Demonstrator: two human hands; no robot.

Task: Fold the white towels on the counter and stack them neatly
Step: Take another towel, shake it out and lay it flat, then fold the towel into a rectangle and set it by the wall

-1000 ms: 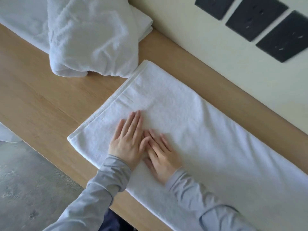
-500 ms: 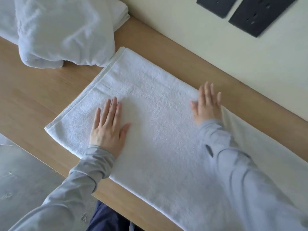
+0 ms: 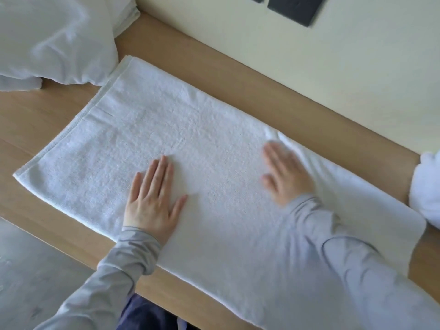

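Note:
A long white towel [image 3: 166, 129] lies flat, folded lengthwise, across the wooden counter [image 3: 42, 120]. My left hand [image 3: 152, 198] presses on it with straight fingers near the towel's middle. My right hand [image 3: 285, 172], blurred by motion, lies flat on the towel further right, beside a small ridge in the cloth. A heap of crumpled white towels [image 3: 52, 39] sits at the back left, touching the flat towel's far corner. Another white bundle [image 3: 426, 191] pokes in at the right edge.
A cream wall [image 3: 309, 75] runs along the counter's far side with dark plates [image 3: 295, 8] mounted on it. The counter's near edge drops to a grey floor [image 3: 31, 277] at the lower left.
My hands started side by side and spread apart; the right one slid right, then back toward me. The view shifted right, bringing the towel's right end and a white bundle into sight.

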